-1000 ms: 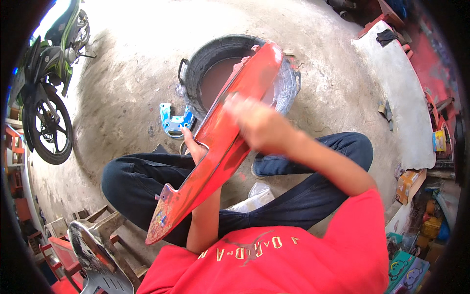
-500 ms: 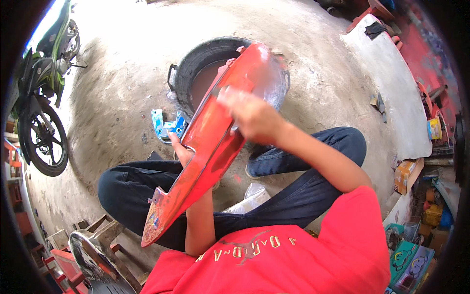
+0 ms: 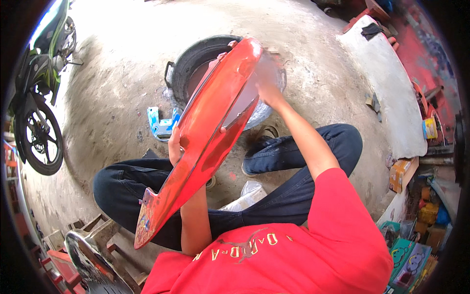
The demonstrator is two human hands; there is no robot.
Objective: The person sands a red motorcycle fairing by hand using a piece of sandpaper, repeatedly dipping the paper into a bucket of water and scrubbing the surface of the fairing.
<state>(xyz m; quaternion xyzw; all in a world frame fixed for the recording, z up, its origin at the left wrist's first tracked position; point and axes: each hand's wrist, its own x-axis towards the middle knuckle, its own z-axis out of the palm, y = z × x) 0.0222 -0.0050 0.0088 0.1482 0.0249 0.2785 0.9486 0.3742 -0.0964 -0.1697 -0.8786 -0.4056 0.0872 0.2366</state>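
A long red motorcycle body panel (image 3: 203,115) slants across my lap, its worn, patchy narrow end low at the left and its rounded end over the basin. My left hand (image 3: 175,146) is closed around it from beneath, with the thumb on the left edge and a fingertip showing at the slot in its middle. Off the panel's upper right side, my right hand (image 3: 267,87) is over the right part of the black basin (image 3: 180,69); its fingers are smeared by motion, so anything in them cannot be made out. Murky brownish water shows in the basin.
A blue and white plastic part (image 3: 160,125) lies on the concrete left of the basin. Between my legs is a white bag (image 3: 249,195). A motorcycle (image 3: 41,122) stands at the left, a black and wooden object (image 3: 93,259) at lower left, and boxes (image 3: 406,262) at lower right.
My right hand has left the panel's face and moved up and right, over the basin. The panel has shifted slightly left, still held by my left hand.
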